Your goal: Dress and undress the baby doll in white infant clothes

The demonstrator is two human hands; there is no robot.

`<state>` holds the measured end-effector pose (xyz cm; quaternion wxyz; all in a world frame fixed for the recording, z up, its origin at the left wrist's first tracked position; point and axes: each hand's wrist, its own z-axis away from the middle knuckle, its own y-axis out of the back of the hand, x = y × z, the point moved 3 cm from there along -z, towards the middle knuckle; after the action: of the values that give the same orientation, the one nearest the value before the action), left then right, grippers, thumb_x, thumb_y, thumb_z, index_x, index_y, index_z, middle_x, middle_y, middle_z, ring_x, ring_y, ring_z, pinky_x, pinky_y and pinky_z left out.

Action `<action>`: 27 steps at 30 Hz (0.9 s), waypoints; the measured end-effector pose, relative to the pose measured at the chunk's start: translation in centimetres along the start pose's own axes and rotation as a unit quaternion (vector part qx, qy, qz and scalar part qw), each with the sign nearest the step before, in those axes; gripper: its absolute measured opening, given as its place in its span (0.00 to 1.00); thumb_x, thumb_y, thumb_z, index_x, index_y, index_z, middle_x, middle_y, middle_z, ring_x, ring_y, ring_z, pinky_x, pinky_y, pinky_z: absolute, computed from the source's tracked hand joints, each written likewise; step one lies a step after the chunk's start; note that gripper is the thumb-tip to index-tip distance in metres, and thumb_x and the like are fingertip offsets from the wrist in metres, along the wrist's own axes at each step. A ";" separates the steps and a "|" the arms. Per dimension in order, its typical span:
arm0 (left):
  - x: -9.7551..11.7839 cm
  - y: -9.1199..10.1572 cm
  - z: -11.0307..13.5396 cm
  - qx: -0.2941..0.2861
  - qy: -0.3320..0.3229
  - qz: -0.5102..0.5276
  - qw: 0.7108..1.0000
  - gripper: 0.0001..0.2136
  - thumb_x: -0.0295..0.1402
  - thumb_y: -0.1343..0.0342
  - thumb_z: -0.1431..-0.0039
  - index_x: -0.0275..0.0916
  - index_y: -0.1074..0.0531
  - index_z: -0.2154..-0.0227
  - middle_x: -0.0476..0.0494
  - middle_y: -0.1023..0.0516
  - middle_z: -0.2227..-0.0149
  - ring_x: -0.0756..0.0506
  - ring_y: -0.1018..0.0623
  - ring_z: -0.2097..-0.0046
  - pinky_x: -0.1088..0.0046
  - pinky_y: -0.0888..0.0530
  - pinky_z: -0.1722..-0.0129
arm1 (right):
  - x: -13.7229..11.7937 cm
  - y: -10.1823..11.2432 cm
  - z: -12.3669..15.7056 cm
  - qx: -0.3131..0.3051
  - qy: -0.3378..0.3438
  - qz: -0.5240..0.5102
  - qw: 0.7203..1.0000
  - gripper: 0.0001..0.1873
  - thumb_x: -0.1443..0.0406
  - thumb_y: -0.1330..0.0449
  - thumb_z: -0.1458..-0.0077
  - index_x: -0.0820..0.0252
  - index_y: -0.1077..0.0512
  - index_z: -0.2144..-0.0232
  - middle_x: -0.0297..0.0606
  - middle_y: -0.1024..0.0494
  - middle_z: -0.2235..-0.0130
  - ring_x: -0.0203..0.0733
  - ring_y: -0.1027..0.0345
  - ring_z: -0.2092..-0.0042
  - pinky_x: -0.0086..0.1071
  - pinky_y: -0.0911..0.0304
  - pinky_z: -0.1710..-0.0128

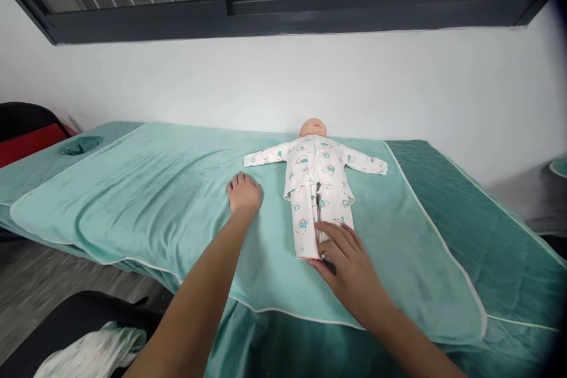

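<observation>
A baby doll point(313, 127) lies on its back in a white printed long-sleeved top point(315, 162) and matching trousers point(305, 221), its sleeves spread to both sides. My right hand point(348, 257) is over the lower trouser legs, fingers apart; the thumb touches the hem of the left-hand leg in view, and the other fingers lie over the other leg. My left hand point(244, 192) rests on the light green blanket point(177, 189), left of the doll and below its sleeve end, fingers bent slightly downward with nothing visible in them. The ends of the trouser legs are partly hidden by my right hand.
The blanket lies over a bed with a darker green cover point(460, 207), which has a face hole point(81, 145) at the left. A white wall point(199, 82) and a barred window stand behind. At the lower left, a black chair point(84, 313) holds crumpled printed cloth point(100, 351).
</observation>
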<state>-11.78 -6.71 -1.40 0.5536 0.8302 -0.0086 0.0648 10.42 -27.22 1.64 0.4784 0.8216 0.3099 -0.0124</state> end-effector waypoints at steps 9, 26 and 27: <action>0.0 0.0 -0.3 -0.015 0.007 0.006 1.000 0.21 0.33 0.60 0.36 0.33 0.31 0.46 0.33 0.34 0.38 0.37 0.37 0.36 0.56 0.41 0.37 | 1.0 0.6 1.6 0.037 -0.015 0.006 0.999 0.11 0.62 0.40 0.38 0.56 0.34 0.55 0.45 0.33 0.41 0.52 0.41 0.38 0.53 0.43 0.39; -0.1 -0.2 -0.4 -0.003 0.002 0.009 1.000 0.20 0.33 0.60 0.37 0.34 0.30 0.47 0.33 0.32 0.39 0.37 0.35 0.37 0.55 0.39 0.39 | 2.8 2.6 2.8 0.109 -0.070 -0.092 0.987 0.05 0.71 0.43 0.39 0.57 0.35 0.64 0.36 0.31 0.64 0.37 0.33 0.63 0.30 0.36 0.66; -0.1 -0.2 -0.4 -0.004 0.001 0.010 1.000 0.20 0.33 0.60 0.37 0.34 0.30 0.47 0.33 0.32 0.39 0.37 0.35 0.37 0.55 0.39 0.39 | 2.7 2.7 2.8 0.108 -0.062 -0.084 0.989 0.06 0.71 0.42 0.39 0.57 0.34 0.63 0.36 0.31 0.63 0.37 0.33 0.62 0.30 0.36 0.65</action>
<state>-11.86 -6.31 -1.44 0.5563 0.8278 -0.0162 0.0709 14.84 -29.06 1.39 0.4024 0.8373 0.3440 -0.1366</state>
